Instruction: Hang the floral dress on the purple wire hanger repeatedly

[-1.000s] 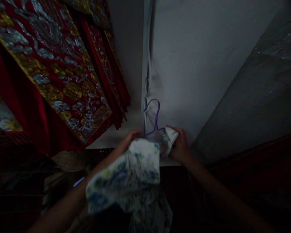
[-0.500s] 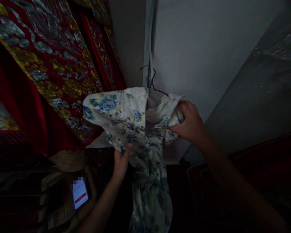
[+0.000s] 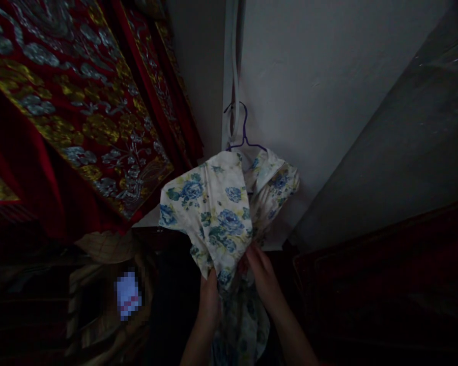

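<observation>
A white dress (image 3: 229,221) printed with blue roses and green leaves hangs on a thin purple hanger (image 3: 245,140), its lower part falling into shadow. My left hand (image 3: 209,292) is closed on the dress's left edge at about waist height, the thumb lying over the cloth. On the opposite side, my right hand (image 3: 261,274) grips the cloth below the V-shaped neckline; some of its fingers are hidden behind the fabric. The hanger's hook rests up by a white cable (image 3: 235,66) on the wall.
Red cloth embroidered in gold and silver (image 3: 99,127) hangs at the left. Below it, a blurred lit screen (image 3: 128,295) rests on a wooden chair-like piece (image 3: 74,300) beside a woven hat-like object (image 3: 107,246). A pale wall (image 3: 309,86) stands behind, with grey plastic-like sheeting (image 3: 404,137) at the right.
My right hand has left the shoulder and moved down to the waist. My left hand has moved lower. The dress front now hangs flatter, and more of the hanger shows above the collar.
</observation>
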`<act>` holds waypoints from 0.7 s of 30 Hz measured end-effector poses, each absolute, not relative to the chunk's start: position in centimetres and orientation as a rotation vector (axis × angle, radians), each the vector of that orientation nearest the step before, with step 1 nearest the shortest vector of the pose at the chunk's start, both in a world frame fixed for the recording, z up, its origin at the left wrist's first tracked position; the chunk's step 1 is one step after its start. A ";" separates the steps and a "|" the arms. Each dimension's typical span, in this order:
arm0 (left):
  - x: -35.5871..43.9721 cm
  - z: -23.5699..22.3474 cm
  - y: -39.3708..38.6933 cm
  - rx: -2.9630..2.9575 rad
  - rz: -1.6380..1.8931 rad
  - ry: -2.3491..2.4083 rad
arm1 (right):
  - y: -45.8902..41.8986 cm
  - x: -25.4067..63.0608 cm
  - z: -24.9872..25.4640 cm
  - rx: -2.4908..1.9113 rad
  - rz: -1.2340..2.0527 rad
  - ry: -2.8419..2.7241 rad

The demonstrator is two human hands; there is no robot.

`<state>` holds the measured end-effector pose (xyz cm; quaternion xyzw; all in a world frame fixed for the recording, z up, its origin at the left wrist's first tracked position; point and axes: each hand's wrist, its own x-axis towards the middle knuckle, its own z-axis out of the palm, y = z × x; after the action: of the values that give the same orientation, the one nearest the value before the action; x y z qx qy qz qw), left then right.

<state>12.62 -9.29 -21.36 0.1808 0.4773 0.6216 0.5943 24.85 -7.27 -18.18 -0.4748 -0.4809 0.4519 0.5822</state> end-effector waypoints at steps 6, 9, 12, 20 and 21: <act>12.0 -20.1 -9.7 0.246 1.492 1.012 | -6.4 23.3 -18.4 -1.074 1.175 -1.116; 10.9 -20.2 -10.2 0.256 1.442 0.932 | -6.8 22.5 -19.3 -1.120 1.197 -1.083; 9.7 -20.3 -10.6 0.423 1.337 0.908 | -6.9 22.0 -19.6 -1.129 1.215 -1.042; 8.5 -19.6 -9.3 1.001 1.952 1.639 | -7.4 24.4 -17.8 -1.125 1.262 -1.311; 8.9 -19.5 -9.2 1.134 2.059 1.708 | -7.5 24.7 -17.6 -1.131 1.261 -1.314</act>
<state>8.89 -9.24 -19.54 0.3875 0.5836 0.7038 0.1177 24.74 -7.53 -17.64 -0.4634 -0.5383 0.5166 0.4783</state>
